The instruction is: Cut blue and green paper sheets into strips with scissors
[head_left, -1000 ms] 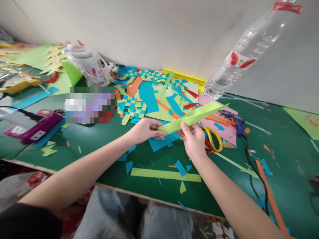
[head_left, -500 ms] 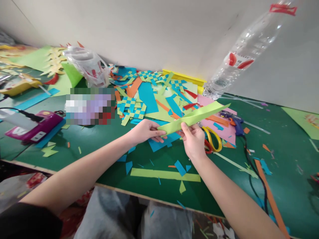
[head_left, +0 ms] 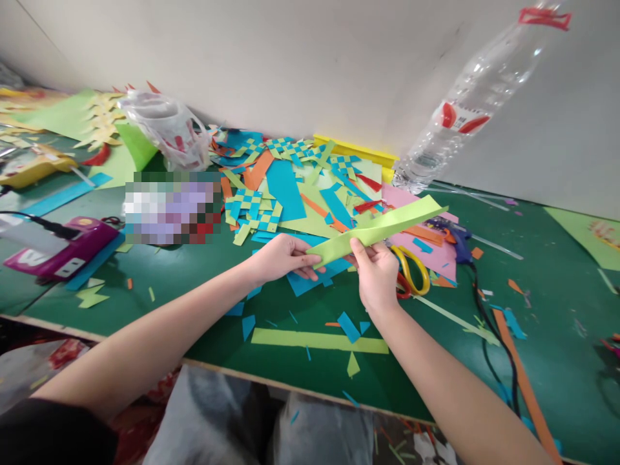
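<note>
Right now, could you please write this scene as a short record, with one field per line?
Left hand: pinches one end of a green strip
Right hand: holds the same strip farther along
Scissors: handles beside the right hand
Woven pieces: blue and green, beyond the hands
Bottle: near the wall
Table: green, scattered with paper scraps

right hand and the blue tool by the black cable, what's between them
In the head view: a yellow scissor handle, part of the pink sheet and a blue scrap.
</note>
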`<state>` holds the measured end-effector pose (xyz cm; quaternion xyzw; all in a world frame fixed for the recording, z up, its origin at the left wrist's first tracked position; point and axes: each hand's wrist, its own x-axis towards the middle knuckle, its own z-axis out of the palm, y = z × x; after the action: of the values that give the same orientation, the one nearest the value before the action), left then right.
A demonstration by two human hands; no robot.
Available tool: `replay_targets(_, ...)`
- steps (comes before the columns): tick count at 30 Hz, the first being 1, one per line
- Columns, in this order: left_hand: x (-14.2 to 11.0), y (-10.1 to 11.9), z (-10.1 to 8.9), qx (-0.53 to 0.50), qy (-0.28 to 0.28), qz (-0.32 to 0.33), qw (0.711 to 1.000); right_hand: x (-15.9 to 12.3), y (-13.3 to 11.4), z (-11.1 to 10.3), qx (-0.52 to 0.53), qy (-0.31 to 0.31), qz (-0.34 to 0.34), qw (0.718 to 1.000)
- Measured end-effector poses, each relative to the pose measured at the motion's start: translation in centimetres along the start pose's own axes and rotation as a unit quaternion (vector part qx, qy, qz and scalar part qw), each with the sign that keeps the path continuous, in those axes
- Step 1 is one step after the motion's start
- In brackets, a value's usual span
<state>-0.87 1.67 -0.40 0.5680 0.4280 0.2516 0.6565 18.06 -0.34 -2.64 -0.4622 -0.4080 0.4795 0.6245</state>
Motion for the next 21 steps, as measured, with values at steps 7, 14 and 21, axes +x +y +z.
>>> replay_targets(7,0.04,0.07,-0.03,0.009,-0.003,-0.003,1.0,-0.12,-0.12,0.12,0.006,0.007,0.001,1.0)
replay_targets(14,-0.07,0.22,-0.06,0.018,-0.005,-0.001,1.0,-0.14,-0.15,0.22,0.022,0.013,0.011,1.0)
replay_targets(21,-0.04,0.21,-0.09,0.024,-0.002,-0.005,1.0,-0.14,-0.24,0.33,0.013,0.025,0.013,1.0)
